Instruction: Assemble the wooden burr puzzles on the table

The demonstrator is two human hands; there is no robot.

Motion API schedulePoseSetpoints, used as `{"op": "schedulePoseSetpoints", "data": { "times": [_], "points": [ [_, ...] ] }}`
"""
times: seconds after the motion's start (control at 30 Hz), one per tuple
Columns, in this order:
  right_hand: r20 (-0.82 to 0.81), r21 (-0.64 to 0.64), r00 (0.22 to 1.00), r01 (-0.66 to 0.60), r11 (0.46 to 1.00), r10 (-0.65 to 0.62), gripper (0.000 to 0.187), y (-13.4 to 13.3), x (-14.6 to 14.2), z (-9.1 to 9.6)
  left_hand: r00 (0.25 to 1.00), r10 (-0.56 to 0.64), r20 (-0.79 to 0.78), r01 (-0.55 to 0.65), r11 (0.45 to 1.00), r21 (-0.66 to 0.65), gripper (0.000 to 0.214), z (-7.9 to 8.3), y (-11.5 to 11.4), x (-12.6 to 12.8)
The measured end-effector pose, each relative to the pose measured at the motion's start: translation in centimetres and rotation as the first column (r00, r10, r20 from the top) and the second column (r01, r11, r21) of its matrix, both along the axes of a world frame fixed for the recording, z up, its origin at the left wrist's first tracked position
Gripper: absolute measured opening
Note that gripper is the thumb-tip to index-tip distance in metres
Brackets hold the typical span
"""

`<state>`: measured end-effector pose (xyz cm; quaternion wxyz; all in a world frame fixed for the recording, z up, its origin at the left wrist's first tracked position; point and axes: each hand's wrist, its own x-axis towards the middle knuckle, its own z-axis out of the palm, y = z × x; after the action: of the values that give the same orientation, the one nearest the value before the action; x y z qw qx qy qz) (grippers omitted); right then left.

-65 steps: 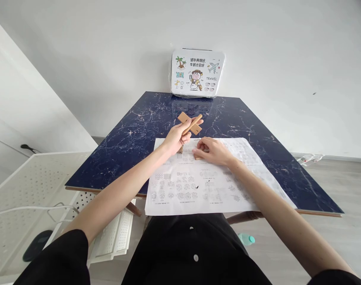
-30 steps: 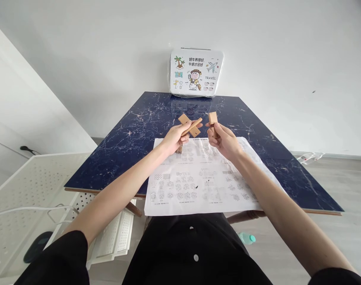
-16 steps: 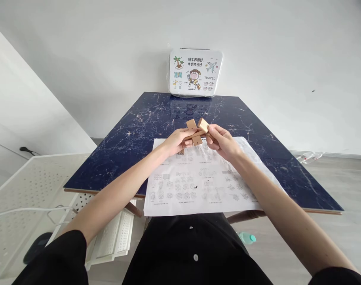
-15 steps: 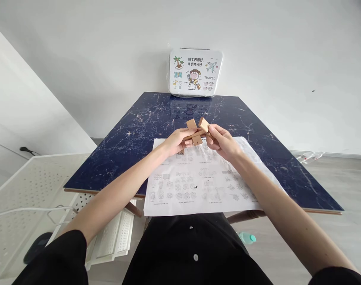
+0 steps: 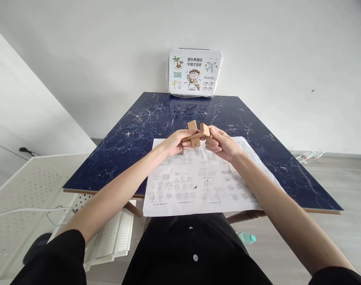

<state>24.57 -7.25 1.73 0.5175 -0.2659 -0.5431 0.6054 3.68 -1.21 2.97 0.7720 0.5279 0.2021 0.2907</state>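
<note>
Though bare, hands (image 5: 223, 145) snug around blocks (image 5: 192, 125)

the pieces (image 5: 195, 142) are smooth matt wood, the sheet (image 5: 192, 206) wrinkled paper, the counter (image 5: 121, 154) glossy, the case (image 5: 182, 84) wrapped in clear plastic (image 5: 219, 81).

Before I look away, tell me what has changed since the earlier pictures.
The right hand took hold of a wooden block, lifted it off the paper and brought it over to the crossed wooden pieces in the left hand. Those pieces have turned, their stick now lying flatter. The left hand's grip, the paper and the white case stayed as they were.
</note>
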Motion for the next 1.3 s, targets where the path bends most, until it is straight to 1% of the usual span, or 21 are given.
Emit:
{"op": "schedulePoseSetpoints", "data": {
  "times": [0.2, 0.4, 0.53, 0.73, 0.87, 1.03, 1.17, 1.3],
  "points": [
    [0.060, -0.001, 0.998, -0.025, 1.000, 0.025, 0.046, -0.1, 0.3, 0.0, 0.999, -0.048, -0.010, 0.049, 0.999, 0.022, 0.032, -0.1, -0.1, -0.3],
    [0.031, 0.012, 0.996, 0.083, 0.996, -0.083, 0.045, -0.1, 0.3, 0.1, 0.998, -0.025, 0.054, 0.024, 0.999, 0.026, 0.029, 0.0, 0.0, -0.1],
    [0.043, 0.046, 0.994, 0.096, 0.994, -0.098, 0.045, -0.1, 0.0, 0.0, 0.999, -0.024, 0.034, 0.023, 0.999, 0.037, 0.028, -0.1, 0.1, 0.1],
    [0.080, 0.082, 0.982, 0.163, 0.983, -0.169, 0.045, -0.2, -0.2, 0.1, 1.000, 0.013, -0.009, -0.013, 0.997, 0.073, 0.029, -0.3, 0.1, 0.0],
    [0.092, 0.105, 0.984, 0.145, 0.984, -0.155, 0.044, -0.3, -0.2, 0.4, 0.999, 0.033, -0.003, -0.033, 0.999, 0.031, 0.026, -0.2, 0.0, -0.1],
    [0.094, 0.098, 0.984, 0.144, 0.985, -0.154, 0.043, -0.4, -0.5, 0.3, 0.999, 0.039, -0.013, -0.039, 0.999, 0.008, 0.025, -0.4, 0.1, 0.0],
    [0.048, 0.101, 0.985, 0.160, 0.982, -0.165, 0.042, -0.5, -0.9, 0.2, 0.999, 0.030, 0.019, -0.029, 0.999, -0.016, 0.024, -0.4, -0.1, 0.1],
    [0.009, 0.085, 0.991, 0.136, 0.987, -0.137, 0.042, -0.7, -1.0, 0.4, 0.998, 0.003, 0.055, -0.002, 1.000, -0.027, 0.027, -0.2, -0.4, 0.0]
  ]
}}
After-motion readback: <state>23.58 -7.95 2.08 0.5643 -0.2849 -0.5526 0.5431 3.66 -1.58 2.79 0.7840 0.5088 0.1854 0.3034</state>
